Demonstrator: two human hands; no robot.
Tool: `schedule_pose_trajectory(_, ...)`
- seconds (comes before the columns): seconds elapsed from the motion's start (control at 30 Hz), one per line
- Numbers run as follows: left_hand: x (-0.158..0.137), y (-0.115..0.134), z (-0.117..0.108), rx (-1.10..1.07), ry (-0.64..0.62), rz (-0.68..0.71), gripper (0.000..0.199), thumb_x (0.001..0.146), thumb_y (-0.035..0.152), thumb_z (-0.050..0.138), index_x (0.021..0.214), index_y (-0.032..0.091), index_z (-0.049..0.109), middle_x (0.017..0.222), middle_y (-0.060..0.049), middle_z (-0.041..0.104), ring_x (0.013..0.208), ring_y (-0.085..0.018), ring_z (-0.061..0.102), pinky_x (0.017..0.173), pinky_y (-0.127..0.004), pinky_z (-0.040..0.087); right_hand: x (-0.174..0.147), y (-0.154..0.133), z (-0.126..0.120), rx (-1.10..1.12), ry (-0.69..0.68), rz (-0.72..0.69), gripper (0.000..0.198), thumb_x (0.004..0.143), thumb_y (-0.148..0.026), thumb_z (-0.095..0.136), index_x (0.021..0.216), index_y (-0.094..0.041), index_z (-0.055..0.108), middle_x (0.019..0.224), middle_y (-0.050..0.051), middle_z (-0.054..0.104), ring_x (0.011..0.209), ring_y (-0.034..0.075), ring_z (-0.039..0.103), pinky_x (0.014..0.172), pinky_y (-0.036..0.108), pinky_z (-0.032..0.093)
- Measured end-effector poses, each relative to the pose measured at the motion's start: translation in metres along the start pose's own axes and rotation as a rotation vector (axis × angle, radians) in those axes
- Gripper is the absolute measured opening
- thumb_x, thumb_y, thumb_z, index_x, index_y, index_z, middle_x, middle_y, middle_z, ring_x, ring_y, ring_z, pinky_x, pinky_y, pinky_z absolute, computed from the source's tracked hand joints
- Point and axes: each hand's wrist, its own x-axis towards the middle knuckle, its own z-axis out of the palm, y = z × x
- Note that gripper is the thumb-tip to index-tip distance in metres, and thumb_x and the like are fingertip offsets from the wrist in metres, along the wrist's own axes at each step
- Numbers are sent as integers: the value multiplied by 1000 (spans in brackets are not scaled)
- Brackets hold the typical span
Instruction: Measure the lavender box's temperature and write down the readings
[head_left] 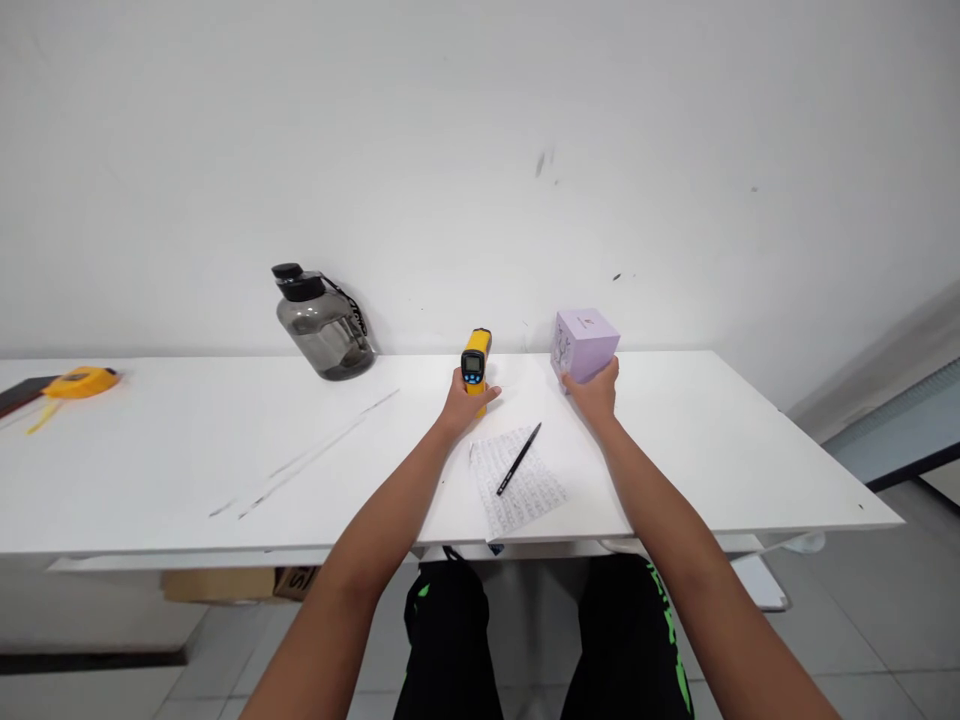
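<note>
My left hand (466, 402) is wrapped round the grip of a yellow and black infrared thermometer (477, 350), its small screen and blue buttons facing me. In my right hand (597, 393) is a light purple box (589, 335) with a printed pattern on its left side, held from its near lower part close to the wall. Between my forearms lies a sheet of paper (517, 510) covered with writing or print too small to read. A black pen (519, 458) rests slantwise across that sheet.
A grey see-through water bottle (326, 328) with a black lid stands tilted-looking at the back left. Farther left lie a yellow tape measure (82, 382) and a dark flat object (22, 394). The white table (315, 450) meets the wall behind; a cardboard box (217, 585) sits underneath.
</note>
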Motion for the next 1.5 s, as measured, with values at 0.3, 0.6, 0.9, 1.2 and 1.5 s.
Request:
schedule_pose_trajectory(0.3, -4, 2, 8, 111, -16, 48, 48, 66, 34, 80, 101, 23, 48, 89, 2, 63, 82, -14, 62, 77, -30, 49, 5, 4, 5, -54, -43, -43, 116, 66, -51, 79, 154, -11, 15, 158, 28, 29, 145, 46, 36, 117, 62, 38)
schedule_pose_trajectory(0.6, -13, 9, 21, 281, -157, 44, 41, 61, 41, 80, 91, 18, 64, 76, 2, 61, 73, -15, 55, 73, -31, 46, 1, 10, 6, 0, -166, -170, 114, 60, -56, 83, 151, -23, 23, 154, 20, 42, 137, 41, 49, 110, 58, 45)
schedule_pose_trajectory(0.9, -11, 7, 19, 125, -114, -45, 49, 54, 44, 86, 88, 17, 65, 77, 1, 61, 70, -13, 53, 72, -32, 46, -8, 16, 25, 249, -162, -236, 106, 68, -60, 79, 150, -23, 22, 151, 20, 47, 133, 33, 55, 104, 52, 50)
schedule_pose_trajectory(1.2, -11, 11, 19, 32, -143, -106, 54, 50, 41, 90, 91, 16, 65, 81, 0, 64, 71, -12, 56, 74, -33, 50, -12, 16, 22, 220, -225, -273, 104, 67, -57, 80, 149, -22, 27, 148, 20, 51, 129, 33, 58, 101, 52, 53)
schedule_pose_trajectory(1.5, -10, 11, 18, 42, -172, -149, 55, 49, 41, 89, 91, 15, 64, 71, 2, 62, 62, -12, 56, 64, -31, 45, -9, 18, 24, 192, -246, -280, 98, 68, -57, 80, 146, -24, 30, 145, 18, 53, 125, 33, 60, 99, 53, 53)
